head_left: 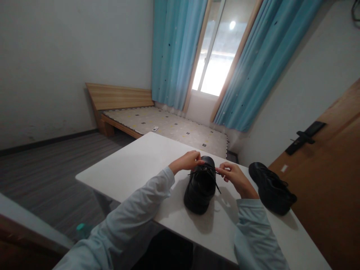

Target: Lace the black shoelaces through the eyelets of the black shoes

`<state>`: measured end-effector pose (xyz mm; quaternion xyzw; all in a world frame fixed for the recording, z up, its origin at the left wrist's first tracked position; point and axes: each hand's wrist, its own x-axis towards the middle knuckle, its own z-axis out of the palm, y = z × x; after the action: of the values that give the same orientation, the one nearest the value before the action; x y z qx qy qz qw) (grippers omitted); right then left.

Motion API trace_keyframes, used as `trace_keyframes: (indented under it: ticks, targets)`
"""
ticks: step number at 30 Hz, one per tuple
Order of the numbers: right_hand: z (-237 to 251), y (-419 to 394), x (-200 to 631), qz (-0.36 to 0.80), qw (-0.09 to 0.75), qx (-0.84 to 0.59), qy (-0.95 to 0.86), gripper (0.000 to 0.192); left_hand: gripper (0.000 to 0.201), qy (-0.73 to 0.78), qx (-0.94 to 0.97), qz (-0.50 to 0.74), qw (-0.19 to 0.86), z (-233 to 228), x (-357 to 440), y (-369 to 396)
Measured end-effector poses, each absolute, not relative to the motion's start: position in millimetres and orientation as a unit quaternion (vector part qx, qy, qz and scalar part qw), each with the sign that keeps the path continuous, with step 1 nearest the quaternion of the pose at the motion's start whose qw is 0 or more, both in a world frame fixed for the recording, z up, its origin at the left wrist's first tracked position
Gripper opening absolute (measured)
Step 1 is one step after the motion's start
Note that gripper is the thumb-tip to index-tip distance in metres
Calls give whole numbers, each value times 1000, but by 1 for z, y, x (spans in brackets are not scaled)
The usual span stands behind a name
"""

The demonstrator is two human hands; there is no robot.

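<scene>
- We have a black leather lace-up shoe (200, 187) standing upright on the white rectangular table (135, 165), near the table's near edge, with its toe pointing away from us and its heel towards us.
- Our left hand (187, 161) sits at the left side of the shoe, up by the toe end, with its fingers curled in and pinched on the thin black shoelace (204, 170).
- Our right hand (234, 176) is at the right side of the same shoe, fingers bent inward, thumb and forefinger closed on the other end of that lace.
- The lace runs across the top of the shoe between our two hands, and a loose strand hangs down over the shoe's right flank.
- Both our arms are in pale grey-blue long sleeves (140, 210) that come in from the bottom of the view and rest on or just above the table.
- A second black leather shoe (271, 187) lies to the right of our right hand, near the table's right edge, apart from the first one and angled with its toe away from us.
- Beyond the table we see a low wooden bed with a patterned mattress (168, 125), turquoise curtains (174, 52) on either side of a bright window (216, 56), and a brown wooden door with a black handle (305, 137) at the right.
- A small teal-capped object (81, 227) sits on the grey floor, below the table's left edge; we cannot tell what it is.
</scene>
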<state>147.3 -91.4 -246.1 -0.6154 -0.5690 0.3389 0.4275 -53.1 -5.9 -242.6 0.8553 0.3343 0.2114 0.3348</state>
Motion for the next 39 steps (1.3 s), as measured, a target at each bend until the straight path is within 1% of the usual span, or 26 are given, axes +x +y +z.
trace_keyframes:
  ticks: [5, 11, 17, 23, 27, 30, 35, 39]
  targets:
    - [-243, -94, 149, 339, 405, -624, -576, 40, 21, 349, 849, 192, 347, -242, -57, -5]
    - [-247, -94, 155, 344, 378, -636, -577, 38, 20, 355, 846, 125, 377, -244, -61, 2]
    - [-250, -95, 160, 363, 357, -639, -577, 36, 19, 351, 812, 84, 458, -251, -63, 11]
    - [-253, -96, 163, 363, 340, -644, -581, 36, 30, 347, 786, 74, 507, -256, -65, 13]
    - [-252, -98, 164, 359, 325, -654, -582, 36, 39, 348, 783, 72, 510, -257, -66, 16]
    - [-250, -99, 164, 356, 320, -656, -583, 36, 41, 347, 784, 77, 509, -258, -66, 16]
    - [-247, -100, 162, 352, 325, -643, -597, 37, 35, 346, 796, 86, 489, -257, -66, 15]
    - [-245, -99, 158, 350, 318, -633, -613, 39, 30, 338, 831, 104, 429, -258, -64, 18]
